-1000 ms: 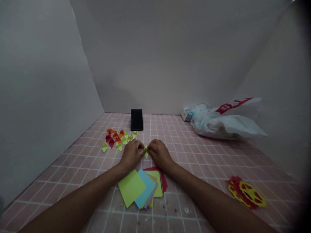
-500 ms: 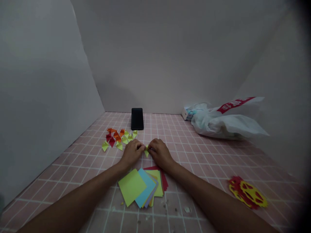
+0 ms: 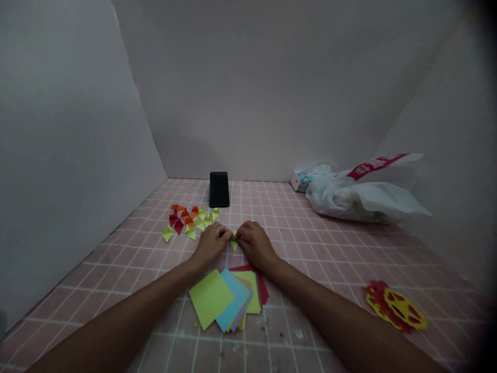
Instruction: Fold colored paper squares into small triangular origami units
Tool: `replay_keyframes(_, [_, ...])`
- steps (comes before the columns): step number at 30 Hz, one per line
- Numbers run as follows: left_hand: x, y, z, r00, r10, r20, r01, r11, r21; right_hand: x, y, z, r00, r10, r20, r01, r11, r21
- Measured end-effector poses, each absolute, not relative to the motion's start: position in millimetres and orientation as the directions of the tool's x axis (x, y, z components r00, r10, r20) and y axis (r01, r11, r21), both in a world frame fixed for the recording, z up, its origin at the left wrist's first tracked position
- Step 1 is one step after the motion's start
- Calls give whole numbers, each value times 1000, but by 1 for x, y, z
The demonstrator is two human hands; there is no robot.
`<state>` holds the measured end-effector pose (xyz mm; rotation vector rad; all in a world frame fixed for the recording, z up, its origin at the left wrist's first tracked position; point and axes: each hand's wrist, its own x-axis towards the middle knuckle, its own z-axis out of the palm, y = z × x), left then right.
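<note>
A small yellow folded paper piece (image 3: 234, 245) is pinched between my two hands near the middle of the table. My left hand (image 3: 213, 240) grips its left side with thumb and fingers. From the other side, my right hand (image 3: 253, 239) has its fingertips closed on the piece, hiding its upper part. Several folded yellow paper pieces (image 3: 190, 232) lie to the left of my left hand, beside orange ones (image 3: 187, 217) and dark red ones (image 3: 178, 226). Fanned-out square paper sheets (image 3: 212, 299) in yellow, blue, purple and red lie between my forearms.
A black phone-like slab (image 3: 219, 189) lies towards the back wall. At the back right, a white plastic bag (image 3: 361, 199) sits against a small box (image 3: 298, 181). Red and yellow cut-out shapes (image 3: 404, 309) lie at the right. Pale scraps (image 3: 299, 334) dot the pink-tiled surface.
Both hands stay in place on the yellow folded paper piece. Its top looks slightly lower or more folded over between the fingertips; everything else is unchanged.
</note>
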<state>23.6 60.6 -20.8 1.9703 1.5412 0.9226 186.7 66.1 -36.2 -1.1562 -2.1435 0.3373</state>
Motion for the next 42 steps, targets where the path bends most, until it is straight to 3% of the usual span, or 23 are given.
replay_keyframes(6, [27, 58, -22, 120, 959, 256, 693, -266, 671, 186, 65, -36, -381, 815, 437, 642, 573, -510])
replay_keyframes(24, [29, 59, -15, 101, 986, 133, 721, -164, 673, 186, 63, -32, -386, 820, 423, 660, 566, -494])
replay_keyframes(42, [31, 61, -18, 59, 991, 123, 674, -130, 727, 184, 60, -30, -389, 797, 463, 684, 586, -434])
